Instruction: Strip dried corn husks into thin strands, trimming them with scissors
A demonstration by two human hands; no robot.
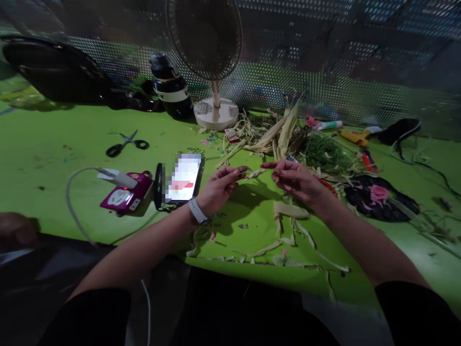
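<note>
Dark-sleeved forearms enter from the near edge and converge over the green worktop [43, 144]. Landmark for all positions: the phone [184, 178], propped with its screen lit.

Left hand [219, 188], watch on the wrist, sits just right of the phone. Its fingers [236, 172] pinch one end of a short strip of dried husk [255, 173]. Right hand [297, 181], further right of the phone, pinches the other end between thumb and forefinger, the remaining fingers loosely curled. Both palms face inward; the strip is held level between them, clear of the worktop.

Progress, judged from the layout: the strip looks thin and partly twisted, so the piece appears to be at an early stage. Trimmed husk offcuts [288, 226] lie near-right of the phone, below the hands. A larger pile of uncut husks [277, 132] sits beyond the hands, far-right of the phone, so much raw material remains.

Other items: a magenta power strip [126, 197] just left of the phone, scissors [127, 143] far-left of it, a desk fan [212, 62] behind it.
</note>
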